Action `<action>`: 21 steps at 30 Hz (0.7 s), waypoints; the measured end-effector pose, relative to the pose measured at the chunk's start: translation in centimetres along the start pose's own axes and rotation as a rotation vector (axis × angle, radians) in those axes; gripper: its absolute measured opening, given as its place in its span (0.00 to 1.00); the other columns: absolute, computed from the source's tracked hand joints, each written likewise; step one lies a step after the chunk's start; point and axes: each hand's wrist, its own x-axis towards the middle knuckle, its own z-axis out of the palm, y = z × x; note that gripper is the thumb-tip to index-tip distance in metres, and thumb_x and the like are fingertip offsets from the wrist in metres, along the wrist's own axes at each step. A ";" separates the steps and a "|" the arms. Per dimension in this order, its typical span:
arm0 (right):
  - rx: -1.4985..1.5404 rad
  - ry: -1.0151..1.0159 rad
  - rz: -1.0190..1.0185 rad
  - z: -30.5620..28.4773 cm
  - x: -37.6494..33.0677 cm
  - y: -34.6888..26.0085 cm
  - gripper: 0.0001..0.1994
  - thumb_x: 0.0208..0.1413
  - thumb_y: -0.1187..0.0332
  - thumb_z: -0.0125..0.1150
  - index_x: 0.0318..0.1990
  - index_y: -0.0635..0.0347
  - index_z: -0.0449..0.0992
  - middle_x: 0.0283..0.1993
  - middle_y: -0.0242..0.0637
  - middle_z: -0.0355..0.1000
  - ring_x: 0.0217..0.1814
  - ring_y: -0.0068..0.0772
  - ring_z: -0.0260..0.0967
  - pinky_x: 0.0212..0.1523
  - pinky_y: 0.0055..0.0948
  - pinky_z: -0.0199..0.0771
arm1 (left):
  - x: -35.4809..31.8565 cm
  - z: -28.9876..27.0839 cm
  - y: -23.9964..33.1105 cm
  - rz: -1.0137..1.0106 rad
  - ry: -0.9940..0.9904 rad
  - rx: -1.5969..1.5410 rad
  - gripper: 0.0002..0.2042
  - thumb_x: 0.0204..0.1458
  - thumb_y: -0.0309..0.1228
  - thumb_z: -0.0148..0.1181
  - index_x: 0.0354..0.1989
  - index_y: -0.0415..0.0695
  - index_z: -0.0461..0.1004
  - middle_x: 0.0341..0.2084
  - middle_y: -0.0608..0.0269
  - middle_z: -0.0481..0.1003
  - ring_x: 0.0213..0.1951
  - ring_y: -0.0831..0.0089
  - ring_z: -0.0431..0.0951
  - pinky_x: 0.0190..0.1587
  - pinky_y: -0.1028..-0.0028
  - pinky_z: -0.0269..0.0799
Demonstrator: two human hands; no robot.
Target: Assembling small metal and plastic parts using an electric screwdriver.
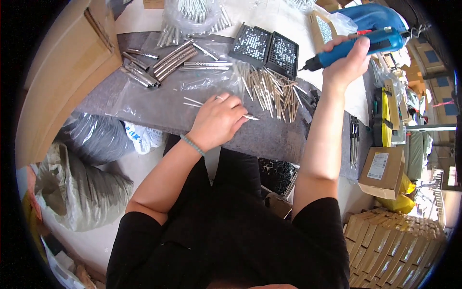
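Note:
My right hand (345,67) is wrapped round a blue electric screwdriver (385,41), raised above the right side of the table, its dark tip pointing left. Low over the near edge, my left hand (219,119) pinches thin metal rods (251,117); their ends stick out on both sides of the fingers. A loose pile of slim metal rods (274,94) lies just right of that hand. Behind the pile sits a black perforated tray (283,54), its two halves filled with small whitish pieces. Thicker shiny metal tubes (173,60) lie in groups farther left.
A clear plastic bag of rods (190,14) stands at the back. Beyond the table's left end rises a large cardboard panel (67,72). Black slender tools (354,139) rest at the right edge, near a cardboard box (382,168). Filled sacks (82,185) stand on the floor at left.

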 end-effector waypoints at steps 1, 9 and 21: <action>-0.005 0.033 -0.055 0.1 1.2 0.6 0.18 0.56 0.54 0.54 0.33 0.62 0.62 0.17 0.37 0.65 0.13 0.26 0.63 0.14 0.22 0.63 | 0.1 -0.1 0.0 0.007 0.004 -0.002 0.06 0.44 0.31 0.63 0.31 0.46 0.76 0.31 0.66 0.71 0.37 0.66 0.71 0.38 0.68 0.66; -0.104 -0.037 0.034 0.9 1.2 5.5 0.18 0.57 0.53 0.53 0.34 0.62 0.63 0.19 0.37 0.66 0.14 0.28 0.63 0.16 0.25 0.66 | 0.4 -0.2 0.2 -0.031 -0.018 -0.023 0.08 0.42 0.30 0.64 0.31 0.45 0.76 0.32 0.65 0.71 0.37 0.66 0.71 0.39 0.67 0.66; -0.095 -0.064 0.071 1.4 -0.4 6.7 0.20 0.56 0.50 0.51 0.33 0.62 0.63 0.19 0.38 0.66 0.15 0.29 0.65 0.18 0.26 0.67 | 0.8 -0.2 0.2 -0.046 -0.019 -0.030 0.07 0.42 0.30 0.63 0.30 0.45 0.75 0.30 0.67 0.70 0.37 0.68 0.69 0.40 0.69 0.64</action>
